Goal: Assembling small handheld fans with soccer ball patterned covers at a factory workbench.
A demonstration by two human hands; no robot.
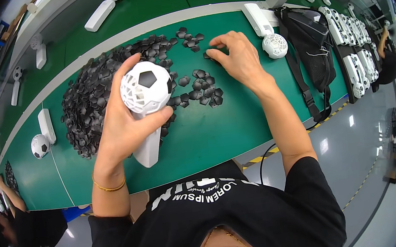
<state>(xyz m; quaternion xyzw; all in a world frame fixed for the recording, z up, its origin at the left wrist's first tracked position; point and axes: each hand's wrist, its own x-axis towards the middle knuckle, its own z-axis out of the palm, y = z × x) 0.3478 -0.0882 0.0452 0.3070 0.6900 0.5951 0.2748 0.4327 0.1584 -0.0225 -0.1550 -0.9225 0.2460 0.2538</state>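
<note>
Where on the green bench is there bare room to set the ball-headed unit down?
Bare green table lies along the near edge, between the left hand holding the white ball-headed unit and the right forearm. More lies between the black pentagon pile and the small soccer-ball unit. The middle is crowded: loose pentagons surround the right hand.

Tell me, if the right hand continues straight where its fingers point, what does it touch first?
The right hand already rests on one black pentagon piece; straight on, probably the small cluster of black pieces, though depth is unclear.

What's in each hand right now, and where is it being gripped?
The left hand grips a white ball-headed handheld fan around the neck, below the head. The right hand holds nothing, fingertips on small black pieces.
</note>
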